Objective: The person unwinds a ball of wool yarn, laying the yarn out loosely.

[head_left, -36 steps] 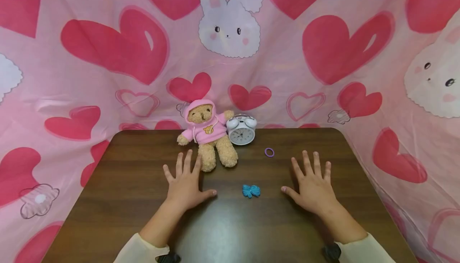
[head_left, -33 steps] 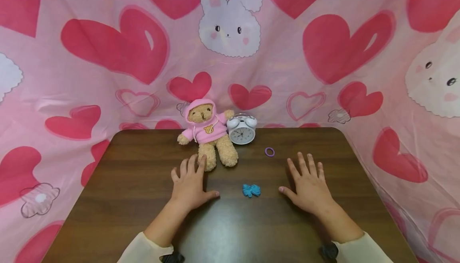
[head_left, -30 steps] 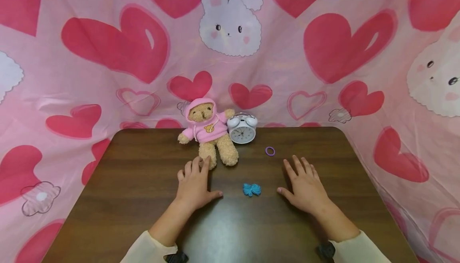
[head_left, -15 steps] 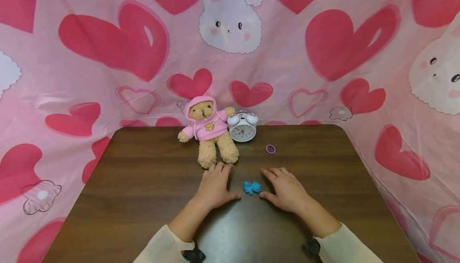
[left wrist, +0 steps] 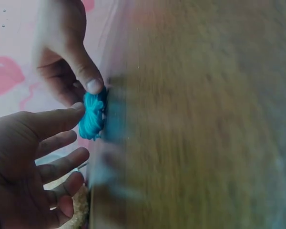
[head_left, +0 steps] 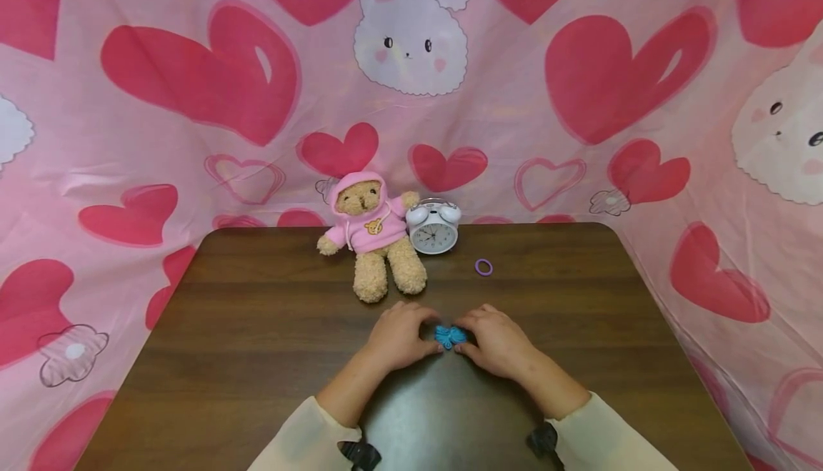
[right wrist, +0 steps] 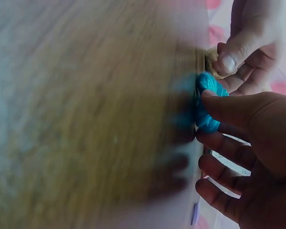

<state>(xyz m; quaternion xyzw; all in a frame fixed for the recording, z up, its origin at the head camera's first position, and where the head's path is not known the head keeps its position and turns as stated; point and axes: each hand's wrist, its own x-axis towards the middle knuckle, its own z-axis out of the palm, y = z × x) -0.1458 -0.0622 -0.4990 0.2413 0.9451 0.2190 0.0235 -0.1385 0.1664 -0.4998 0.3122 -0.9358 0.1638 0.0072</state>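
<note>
A pink cloth (head_left: 490, 63) printed with red hearts and white rabbit faces is hanging beyond the far edge of the table and along both its sides. The dark wood-grained table (head_left: 257, 357) is carrying everything else, its two far corners showing rounded. Pale sleeves (head_left: 607, 435) are covering the person's forearms, which are stretching toward the table's middle. A tan teddy bear in a pink hoodie (head_left: 376, 239) is resting by the far edge, nearer the far left corner than the far right one, its legs pointing toward the person. The left hand (head_left: 400, 335) is curving loosely at the left end of a blue bundle, its thumb and fingers standing apart and gripping nothing. The right hand (head_left: 498, 342) is pinching the bundle's right end between thumb and forefinger, the other fingers spreading loosely. A white twin-bell alarm clock (head_left: 434, 233) is standing upright by the far edge, just beside the bear's raised paw. The blue bundle (head_left: 450, 337) itself is lying about midway between the table's left and right edges, well in from the far edge. A purple ring (head_left: 477, 266) is lying flat between the clock and the right edge, nearer the clock.
</note>
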